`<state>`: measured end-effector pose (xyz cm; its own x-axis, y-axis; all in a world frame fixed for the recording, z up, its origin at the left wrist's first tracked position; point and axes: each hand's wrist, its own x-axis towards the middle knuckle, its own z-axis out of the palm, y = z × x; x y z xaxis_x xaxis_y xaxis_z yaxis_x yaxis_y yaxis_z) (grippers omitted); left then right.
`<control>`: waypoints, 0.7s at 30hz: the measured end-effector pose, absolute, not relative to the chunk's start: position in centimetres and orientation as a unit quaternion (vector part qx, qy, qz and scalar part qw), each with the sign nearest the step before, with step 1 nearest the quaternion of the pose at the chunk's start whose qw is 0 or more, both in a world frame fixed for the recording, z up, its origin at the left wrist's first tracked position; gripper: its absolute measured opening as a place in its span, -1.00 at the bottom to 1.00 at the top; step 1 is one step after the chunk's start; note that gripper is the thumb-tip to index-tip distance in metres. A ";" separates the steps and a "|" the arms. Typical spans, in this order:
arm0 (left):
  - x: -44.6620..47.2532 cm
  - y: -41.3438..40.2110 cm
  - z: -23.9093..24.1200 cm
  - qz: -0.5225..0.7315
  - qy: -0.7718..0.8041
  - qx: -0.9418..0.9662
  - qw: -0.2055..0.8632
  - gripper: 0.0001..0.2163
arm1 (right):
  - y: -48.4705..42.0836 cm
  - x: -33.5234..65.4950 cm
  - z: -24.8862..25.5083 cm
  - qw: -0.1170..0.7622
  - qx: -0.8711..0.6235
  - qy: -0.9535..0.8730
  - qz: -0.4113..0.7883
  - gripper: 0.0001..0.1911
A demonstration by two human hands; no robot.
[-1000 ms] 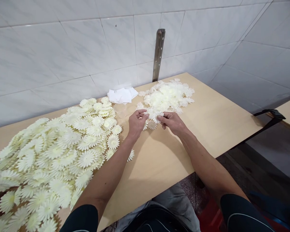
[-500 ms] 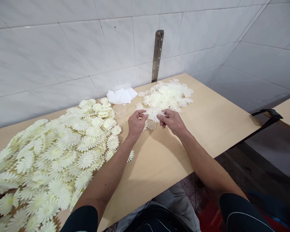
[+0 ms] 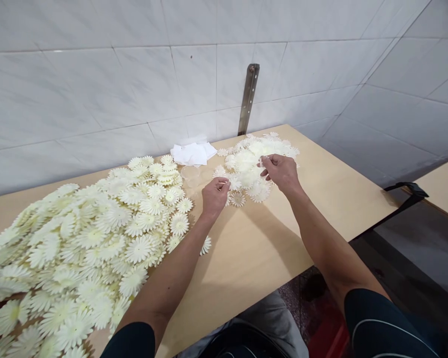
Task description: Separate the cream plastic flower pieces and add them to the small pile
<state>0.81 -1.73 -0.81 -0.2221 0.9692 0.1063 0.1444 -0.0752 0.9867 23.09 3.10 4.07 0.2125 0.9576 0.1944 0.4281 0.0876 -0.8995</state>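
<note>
My left hand (image 3: 215, 197) is closed in a pinch at the near left edge of the smaller heap of white petal flowers (image 3: 248, 161). A thin pale sliver shows at its fingertips, too small to name. Over the right part of that heap, my right hand (image 3: 282, 172) is also pinched, with a small whitish bit (image 3: 262, 161) at thumb and forefinger. Whether that bit is part of a flower I cannot tell. Between the hands, several loose flowers (image 3: 238, 199) lie on the wooden table (image 3: 254, 248).
A large pile of cream petal flowers (image 3: 89, 238) covers the table's left side. White paper pieces (image 3: 194, 153) and a clear round plastic piece (image 3: 190, 173) lie near the tiled wall. A metal strip (image 3: 248, 99) stands against the wall. A black bracket (image 3: 410, 189) juts out at right.
Half a second ago both hands held a white petal flower between them. Now they are apart: my right hand has moved up and right over the heap, and that flower is no longer between them.
</note>
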 end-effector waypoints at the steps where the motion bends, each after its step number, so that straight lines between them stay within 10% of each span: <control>1: 0.8 -1.7 -0.9 0.535 0.565 0.491 0.391 -0.97 | 3.6 23.1 4.0 0.475 -0.625 -0.564 0.257 -0.59; 10: 1.4 -1.4 -1.9 0.535 0.499 0.489 0.476 -0.49 | 4.2 22.3 1.3 0.488 -0.624 -0.585 0.174 -0.50; 15: 1.2 -1.2 -1.6 0.565 0.555 0.455 0.407 -0.81 | 2.7 22.2 1.6 0.485 -0.609 -0.616 0.120 -0.56; 21: 0.7 -1.2 -0.9 0.583 0.592 0.437 0.344 -0.87 | 0.2 20.4 3.0 0.364 -0.520 -0.680 0.366 -0.36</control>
